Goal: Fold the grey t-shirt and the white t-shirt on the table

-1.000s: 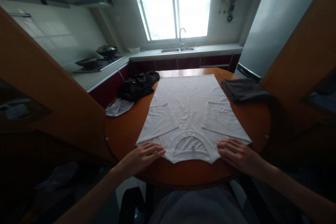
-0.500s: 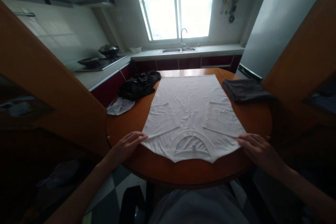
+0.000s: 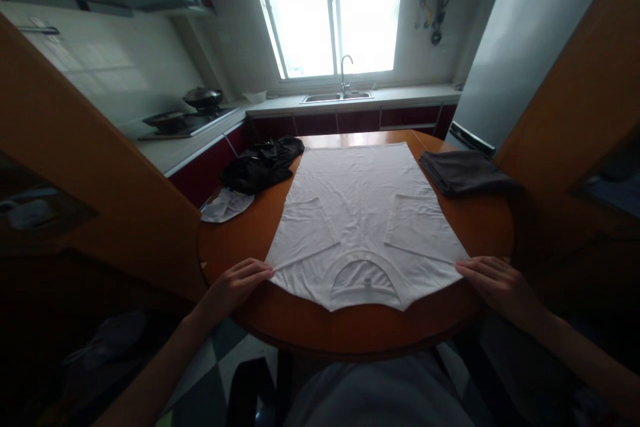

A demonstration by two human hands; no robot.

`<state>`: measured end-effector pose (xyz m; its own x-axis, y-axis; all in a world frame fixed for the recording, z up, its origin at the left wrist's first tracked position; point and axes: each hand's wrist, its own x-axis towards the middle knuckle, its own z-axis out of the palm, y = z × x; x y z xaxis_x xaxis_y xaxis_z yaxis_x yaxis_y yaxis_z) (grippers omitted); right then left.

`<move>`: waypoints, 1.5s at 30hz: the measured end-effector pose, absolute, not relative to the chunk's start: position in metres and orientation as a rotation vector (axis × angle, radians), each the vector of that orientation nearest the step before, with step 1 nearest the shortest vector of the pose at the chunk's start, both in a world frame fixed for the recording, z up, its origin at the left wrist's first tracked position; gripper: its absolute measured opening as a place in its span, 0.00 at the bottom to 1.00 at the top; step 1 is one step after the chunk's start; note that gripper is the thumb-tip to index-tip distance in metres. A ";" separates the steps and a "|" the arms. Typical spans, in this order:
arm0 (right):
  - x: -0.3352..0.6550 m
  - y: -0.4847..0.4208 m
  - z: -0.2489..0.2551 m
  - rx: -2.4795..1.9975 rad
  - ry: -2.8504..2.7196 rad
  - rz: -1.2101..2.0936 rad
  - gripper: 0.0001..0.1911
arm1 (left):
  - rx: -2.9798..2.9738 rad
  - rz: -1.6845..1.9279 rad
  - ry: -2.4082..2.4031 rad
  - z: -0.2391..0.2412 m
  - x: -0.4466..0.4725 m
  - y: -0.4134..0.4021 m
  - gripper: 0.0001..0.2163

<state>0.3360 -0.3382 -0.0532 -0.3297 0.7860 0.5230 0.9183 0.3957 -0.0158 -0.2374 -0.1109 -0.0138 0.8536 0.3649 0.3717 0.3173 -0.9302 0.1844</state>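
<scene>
A white T-shirt (image 3: 357, 193) lies spread flat on the round wooden table (image 3: 345, 337), its neckline towards me and its hem at the far side. Both sleeves are laid inward over the body. At the left shoulder corner, my left hand (image 3: 243, 280) pinches the fabric between thumb and fingers. My right hand (image 3: 493, 280) grips the opposite shoulder corner in the same way. Some creases run across the shirt's middle and around the collar.
Black crumpled clothing (image 3: 263, 165) and a small white cloth (image 3: 226, 205) lie at the table's left. A folded dark grey garment (image 3: 463, 172) rests at the right. Beyond the table are a counter with a sink (image 3: 337, 97) and a stove (image 3: 187, 123).
Both hands stay at the shoulder corners, with the fingers of each shifted slightly. The shirt lies as before, and the whole view has moved a little.
</scene>
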 end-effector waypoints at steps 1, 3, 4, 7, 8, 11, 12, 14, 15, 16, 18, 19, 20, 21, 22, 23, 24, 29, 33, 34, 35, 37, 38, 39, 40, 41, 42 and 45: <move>0.336 -0.339 -0.052 -1.449 -2.208 -0.399 0.16 | 2.900 0.621 0.540 -0.014 -0.238 -0.111 0.13; 0.336 -0.340 -0.050 -1.437 -2.211 -0.406 0.16 | 2.871 0.620 0.542 -0.014 -0.238 -0.110 0.13; 0.336 -0.340 -0.049 -1.427 -2.216 -0.408 0.15 | 2.855 0.609 0.543 -0.013 -0.239 -0.111 0.12; 0.338 -0.343 -0.044 -1.396 -2.253 -0.376 0.15 | 2.798 0.559 0.533 -0.006 -0.240 -0.117 0.13; 0.338 -0.345 -0.042 -1.387 -2.267 -0.346 0.15 | 2.778 0.537 0.537 -0.003 -0.241 -0.121 0.13; 0.341 -0.353 -0.034 -1.378 -2.290 -0.199 0.14 | 2.712 0.479 0.561 0.009 -0.247 -0.135 0.13; 0.342 -0.356 -0.030 -1.378 -2.290 -0.138 0.14 | 2.690 0.458 0.572 0.012 -0.250 -0.140 0.14; 0.344 -0.360 -0.021 -1.400 -2.279 0.000 0.12 | 2.648 0.410 0.603 0.019 -0.255 -0.147 0.14; 0.344 -0.361 -0.015 -1.421 -2.262 0.073 0.12 | 2.627 0.381 0.631 0.023 -0.256 -0.149 0.14; 0.345 -0.360 -0.010 -1.450 -2.230 0.146 0.12 | 2.607 0.345 0.668 0.026 -0.257 -0.149 0.14; 0.346 -0.353 0.002 -1.513 -2.133 0.293 0.13 | 2.562 0.270 0.739 0.034 -0.255 -0.145 0.12; 0.346 -0.347 0.008 -1.540 -2.079 0.368 0.15 | 2.538 0.250 0.768 0.038 -0.252 -0.141 0.12; 0.346 -0.340 0.014 -1.565 -2.021 0.440 0.16 | 2.513 0.248 0.793 0.041 -0.248 -0.136 0.11; 0.347 -0.332 0.019 -1.590 -1.957 0.503 0.18 | 2.488 0.273 0.821 0.044 -0.244 -0.130 0.11; 0.347 -0.323 0.023 -1.614 -1.888 0.547 0.19 | 2.460 0.329 0.858 0.047 -0.239 -0.122 0.11; 0.348 -0.313 0.027 -1.639 -1.816 0.569 0.21 | 2.430 0.411 0.899 0.049 -0.235 -0.114 0.12; 0.350 -0.302 0.031 -1.660 -1.742 0.572 0.23 | 2.394 0.499 0.942 0.050 -0.231 -0.105 0.14; 0.367 -0.245 0.040 -1.663 -1.566 0.501 0.30 | 2.136 0.833 1.122 0.046 -0.213 -0.052 0.22; 0.382 -0.202 0.030 -1.685 -1.502 0.460 0.28 | 1.985 0.981 1.214 0.034 -0.193 -0.011 0.25; 0.384 -0.192 0.024 -1.700 -1.474 0.463 0.27 | 1.970 0.981 1.224 0.030 -0.188 -0.002 0.25; 0.385 -0.184 0.016 -1.716 -1.445 0.473 0.26 | 1.960 0.965 1.234 0.024 -0.183 0.005 0.25; 0.386 -0.170 0.000 -1.746 -1.412 0.500 0.25 | 1.960 0.897 1.255 0.012 -0.176 0.017 0.25; 0.385 -0.165 -0.008 -1.758 -1.405 0.509 0.24 | 1.970 0.860 1.263 0.005 -0.174 0.022 0.24; 0.385 -0.161 -0.014 -1.770 -1.402 0.518 0.23 | 1.983 0.831 1.270 -0.001 -0.173 0.026 0.23; 0.385 -0.158 -0.019 -1.779 -1.398 0.526 0.23 | 1.996 0.810 1.273 -0.005 -0.172 0.029 0.22; 0.385 -0.155 -0.023 -1.785 -1.392 0.533 0.22 | 2.003 0.800 1.275 -0.008 -0.173 0.032 0.22; 0.386 -0.153 -0.024 -1.790 -1.382 0.540 0.21 | 1.995 0.802 1.276 -0.008 -0.174 0.034 0.21; 0.392 -0.143 -0.016 -1.796 -1.331 0.531 0.19 | 1.937 0.858 1.294 0.000 -0.174 0.043 0.21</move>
<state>0.3916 -0.1428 -0.0157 0.3528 0.9263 0.1319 0.5809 -0.1063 -0.8070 -0.1741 0.0426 0.0003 0.2998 0.9399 0.1634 0.5162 -0.3038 0.8008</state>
